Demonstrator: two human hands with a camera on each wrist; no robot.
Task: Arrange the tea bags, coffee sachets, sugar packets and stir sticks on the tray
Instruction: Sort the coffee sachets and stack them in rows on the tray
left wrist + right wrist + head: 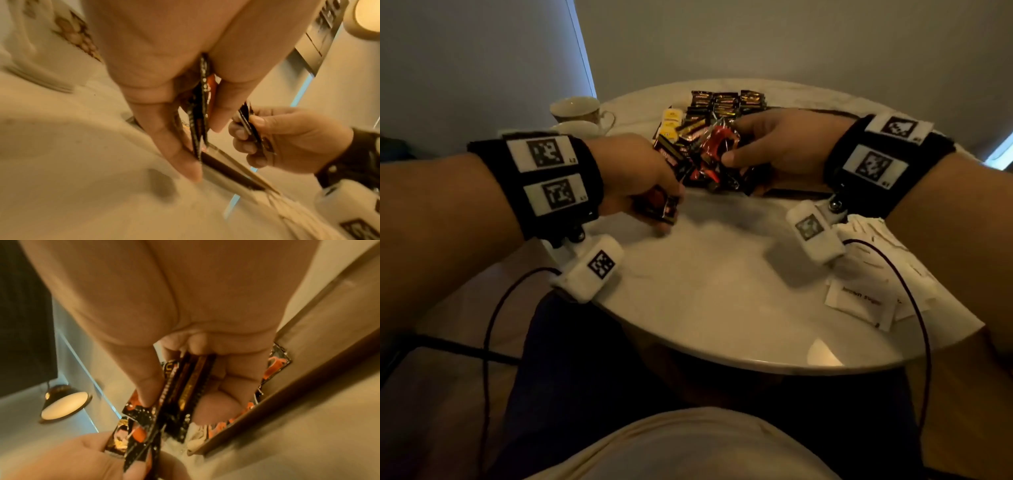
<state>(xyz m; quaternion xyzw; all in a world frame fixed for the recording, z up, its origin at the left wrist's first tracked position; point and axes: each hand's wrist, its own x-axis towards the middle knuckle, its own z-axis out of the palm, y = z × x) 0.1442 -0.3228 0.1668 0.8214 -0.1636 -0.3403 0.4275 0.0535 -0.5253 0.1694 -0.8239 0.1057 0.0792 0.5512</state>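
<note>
A: What do the hands have?

B: The left hand has its fingers curled round a thin stack of glossy black-and-red coffee sachets, held on edge just above the table. The right hand pinches another bunch of crinkled foil sachets between thumb and fingers, over the tray.

A: And the tray itself?

B: Dark, flat, with a low straight rim. It lies toward the far side of the table from the person. On it sit loose red-and-black sachets in a heap, rows of black-and-gold sachets at its far end, and small yellow packets along its left edge.

A: The table?

B: Round, pale, marbled and smooth, with a soft sheen at its near edge. To the right of the tray, under the right forearm, lie flat white paper sugar packets; the print on one is too blurred to be sure of. To the left of the tray stands a white cup with a handle, on a saucer.

A: The room?

B: Dim. Plain pale walls behind the table, and the right wrist view shows a lit lamp with a dark shade.
</note>
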